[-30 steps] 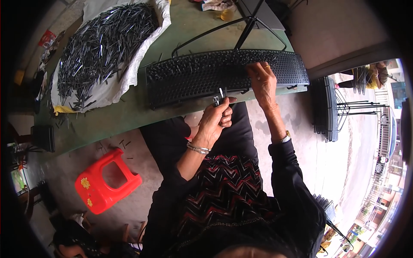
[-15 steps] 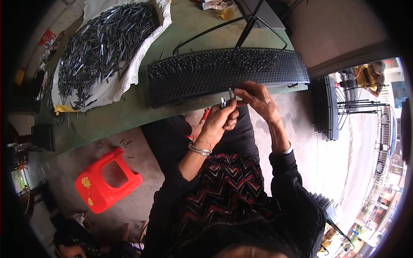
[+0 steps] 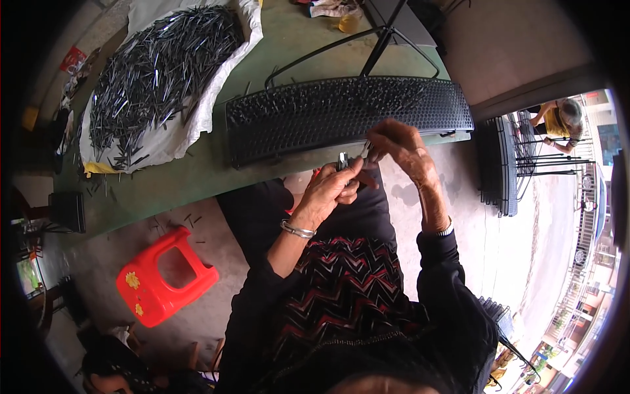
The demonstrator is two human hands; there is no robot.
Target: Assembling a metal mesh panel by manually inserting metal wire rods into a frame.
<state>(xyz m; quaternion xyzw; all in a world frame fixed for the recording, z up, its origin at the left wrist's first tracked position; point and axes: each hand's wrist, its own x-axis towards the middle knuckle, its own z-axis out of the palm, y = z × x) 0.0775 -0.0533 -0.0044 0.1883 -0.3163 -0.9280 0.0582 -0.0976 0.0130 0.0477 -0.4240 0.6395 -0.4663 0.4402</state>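
Note:
My left hand (image 3: 327, 192) is closed round a small bunch of thin, shiny dark strips (image 3: 342, 159), their ends poking up past the fingers. Just right of it, my right hand (image 3: 408, 152) pinches one thin strip (image 3: 366, 148) close to the left thumb. Both hands are above my lap at the near edge of a curved black perforated panel (image 3: 282, 136). Many small strip ends stand in the panel's holes along its far half. A black wire frame (image 3: 379, 49) rises behind it.
Left on the green table (image 3: 157, 187), a white sack (image 3: 195, 131) bears a big heap of loose dark strips (image 3: 164, 62). A red plastic stool (image 3: 154, 299) lies on the floor. Stacked black racks (image 3: 497, 164) stand at right, with another person (image 3: 561, 125) beyond. A cup (image 3: 349, 23) sits at the back.
My right hand has shifted slightly right and turned, its fingers now pinching a strip beside the left thumb. My left hand stays nearly in place. The person at right has bent differently.

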